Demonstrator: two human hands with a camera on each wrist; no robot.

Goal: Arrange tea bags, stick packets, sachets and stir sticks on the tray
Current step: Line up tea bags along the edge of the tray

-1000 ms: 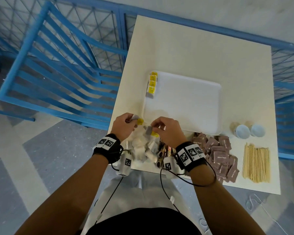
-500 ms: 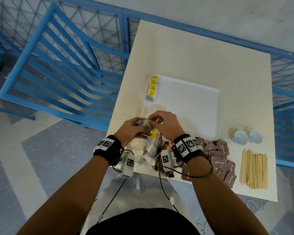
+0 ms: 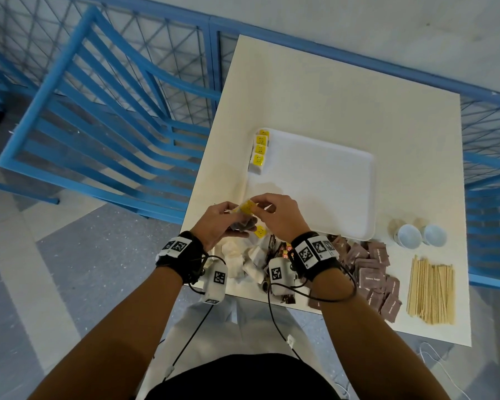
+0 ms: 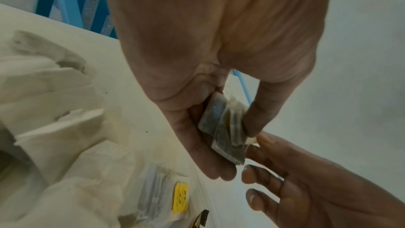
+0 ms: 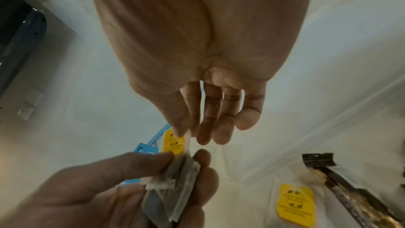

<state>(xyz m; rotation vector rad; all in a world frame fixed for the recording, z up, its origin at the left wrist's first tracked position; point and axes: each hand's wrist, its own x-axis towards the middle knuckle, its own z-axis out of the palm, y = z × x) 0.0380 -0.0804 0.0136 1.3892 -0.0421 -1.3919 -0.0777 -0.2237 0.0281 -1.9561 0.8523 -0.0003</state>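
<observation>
My left hand (image 3: 237,223) grips a small bunch of grey tea bags (image 4: 225,127) between thumb and fingers, just above the near-left corner of the white tray (image 3: 315,183). My right hand (image 3: 256,204) pinches the yellow tag (image 5: 174,142) of those tea bags with thumb and forefinger, its other fingers straight. A row of several tea bags with yellow tags (image 3: 259,151) lies along the tray's left edge. Loose tea bags (image 3: 243,255) lie piled on the table under my wrists, partly hidden by them.
Dark stick packets (image 3: 280,246) lie beside the pile. Brown sachets (image 3: 373,272) spread to the right, then a bundle of wooden stir sticks (image 3: 430,290). Two small white cups (image 3: 407,236) stand right of the tray. A blue railing (image 3: 113,125) borders the table's left side.
The hands, apart a second ago with a tea bag each, have come together. The bags now sit in my left hand and my right hand has taken the yellow tag.
</observation>
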